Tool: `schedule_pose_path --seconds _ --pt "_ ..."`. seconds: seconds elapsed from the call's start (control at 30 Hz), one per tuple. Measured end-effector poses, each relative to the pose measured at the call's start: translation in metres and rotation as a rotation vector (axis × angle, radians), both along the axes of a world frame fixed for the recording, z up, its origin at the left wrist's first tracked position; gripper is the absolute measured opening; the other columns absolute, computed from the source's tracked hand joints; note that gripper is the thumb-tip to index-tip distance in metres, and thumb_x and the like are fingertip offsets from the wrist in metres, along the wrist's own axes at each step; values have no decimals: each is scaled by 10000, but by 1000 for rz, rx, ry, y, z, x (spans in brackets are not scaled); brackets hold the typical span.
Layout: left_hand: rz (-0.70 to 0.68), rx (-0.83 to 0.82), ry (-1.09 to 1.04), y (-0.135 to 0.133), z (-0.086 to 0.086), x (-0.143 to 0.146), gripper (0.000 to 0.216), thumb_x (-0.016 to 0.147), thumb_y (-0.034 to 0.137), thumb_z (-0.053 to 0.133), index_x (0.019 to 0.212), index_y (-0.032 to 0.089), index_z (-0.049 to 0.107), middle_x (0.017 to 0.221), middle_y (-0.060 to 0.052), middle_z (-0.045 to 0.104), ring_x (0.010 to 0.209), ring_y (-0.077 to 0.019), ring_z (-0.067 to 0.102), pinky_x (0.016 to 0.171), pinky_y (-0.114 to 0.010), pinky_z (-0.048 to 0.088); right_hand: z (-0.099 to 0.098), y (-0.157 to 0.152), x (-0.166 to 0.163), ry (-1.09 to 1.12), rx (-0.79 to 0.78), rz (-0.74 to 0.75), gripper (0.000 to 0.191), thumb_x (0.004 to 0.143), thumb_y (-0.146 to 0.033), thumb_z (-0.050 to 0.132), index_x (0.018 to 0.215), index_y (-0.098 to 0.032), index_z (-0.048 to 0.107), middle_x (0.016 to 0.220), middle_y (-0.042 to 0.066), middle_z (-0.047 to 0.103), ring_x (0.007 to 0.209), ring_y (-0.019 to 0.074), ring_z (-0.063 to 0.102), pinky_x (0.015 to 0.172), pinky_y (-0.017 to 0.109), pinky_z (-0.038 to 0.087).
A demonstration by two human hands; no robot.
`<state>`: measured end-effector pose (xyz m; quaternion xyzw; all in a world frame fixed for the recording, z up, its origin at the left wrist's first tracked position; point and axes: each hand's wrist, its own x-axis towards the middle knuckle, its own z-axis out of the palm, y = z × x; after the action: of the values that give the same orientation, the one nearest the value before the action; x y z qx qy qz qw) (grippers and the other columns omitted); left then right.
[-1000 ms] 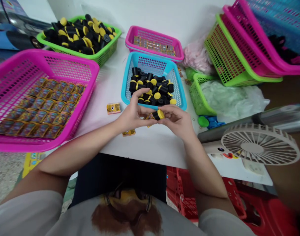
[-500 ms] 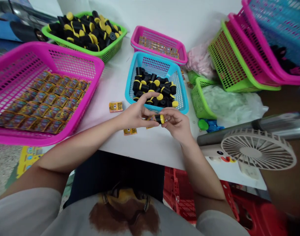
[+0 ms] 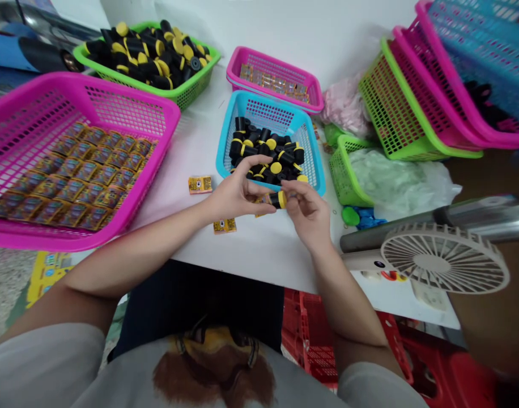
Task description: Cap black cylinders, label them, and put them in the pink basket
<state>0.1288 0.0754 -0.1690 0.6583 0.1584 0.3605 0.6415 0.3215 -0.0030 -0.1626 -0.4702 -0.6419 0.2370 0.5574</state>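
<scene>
Between the thumb and fingers of my left hand (image 3: 234, 195) is a small black cylinder with a yellow cap (image 3: 278, 199), lying sideways. An orange printed piece shows at its left end, partly covered by my fingers; whether it wraps the cylinder I cannot tell. My right hand (image 3: 309, 214) is just right of the yellow cap, its fingers bent together in a pinch; what they hold, if anything, is hidden. Small orange printed packets lie on the table: one (image 3: 200, 185) left of my left hand, another (image 3: 224, 226) below it.
Ahead stands a blue basket (image 3: 224, 141) of black-and-yellow cylinders, with a pink basket (image 3: 318, 93) behind it. A green basket (image 3: 191, 90) of more cylinders is back left. A large pink basket (image 3: 157, 113) holds rows of packets. Right are stacked baskets (image 3: 395, 113) and a fan (image 3: 444, 260).
My right hand's fingers have drawn slightly back to the right from the yellow cap, leaving more of it in sight. My left hand keeps the cylinder in nearly the same place.
</scene>
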Motion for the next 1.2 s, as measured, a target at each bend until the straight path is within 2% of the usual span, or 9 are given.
schedule_pose_path --seconds 0.1,0.17,0.43,0.57,0.7,0.8,0.9,1.03,1.2 --pt "29 45 25 -3 0 0 852 733 329 885 1404 263 364 912 -21 807 691 -163 755 650 -267 591 6 -3 -1 111 -235 -6 384 799 -590 827 952 -242 771 749 0 697 560 109 592 547 288 548" --pt "39 87 34 -3 -1 0 813 732 315 880 1375 267 385 992 -43 818 764 -193 779 679 -293 611 8 -3 1 192 -352 32 413 729 -586 880 894 -224 770 630 -28 670 484 102 568 489 276 526" --pt "12 179 43 2 -11 0 767 794 388 849 1396 267 390 1027 -42 813 827 -227 797 724 -325 627 -1 2 -1 381 -352 33 423 613 -530 960 825 -214 776 639 -27 689 507 102 607 479 260 531" --pt "96 157 6 2 -14 3 826 738 451 905 1384 270 424 1022 -40 800 843 -237 791 710 -325 622 -3 0 -1 195 -193 -23 392 746 -539 881 994 -255 771 780 -14 727 598 115 646 561 282 579" --pt "212 75 -51 -1 -15 6 957 676 463 957 1428 276 397 961 -42 783 871 -256 788 706 -332 624 -2 -5 -1 -222 209 -164 223 907 -430 762 1081 -290 758 1123 56 746 949 193 729 854 382 639" --pt "216 26 -128 -5 -13 7 926 701 432 950 1412 273 378 988 -38 782 927 -234 788 797 -334 624 -7 -6 -5 -507 388 -112 422 906 -377 773 1308 -308 666 1218 74 721 1140 242 696 1005 444 601" --pt "179 -26 -171 -10 -9 8 834 741 387 922 1362 263 378 1019 -36 779 925 -200 782 823 -321 609 -16 -5 -14 -669 432 -158 640 899 -397 765 1466 -291 488 1277 106 660 1199 274 663 1009 489 594" --pt "125 -70 -183 -16 -5 10 873 707 310 926 1352 279 338 1079 -27 759 908 -173 766 783 -288 596 -22 -5 -23 -733 514 -294 559 898 -235 630 1418 -276 431 1207 107 631 1152 278 658 955 511 583" --pt "-87 -80 -92 -21 -9 12 786 797 276 820 1373 284 285 917 29 708 725 -138 732 624 -243 539 -19 -11 -28 -702 573 -251 604 831 -220 664 1382 -293 427 1171 82 650 1089 277 653 955 507 535"
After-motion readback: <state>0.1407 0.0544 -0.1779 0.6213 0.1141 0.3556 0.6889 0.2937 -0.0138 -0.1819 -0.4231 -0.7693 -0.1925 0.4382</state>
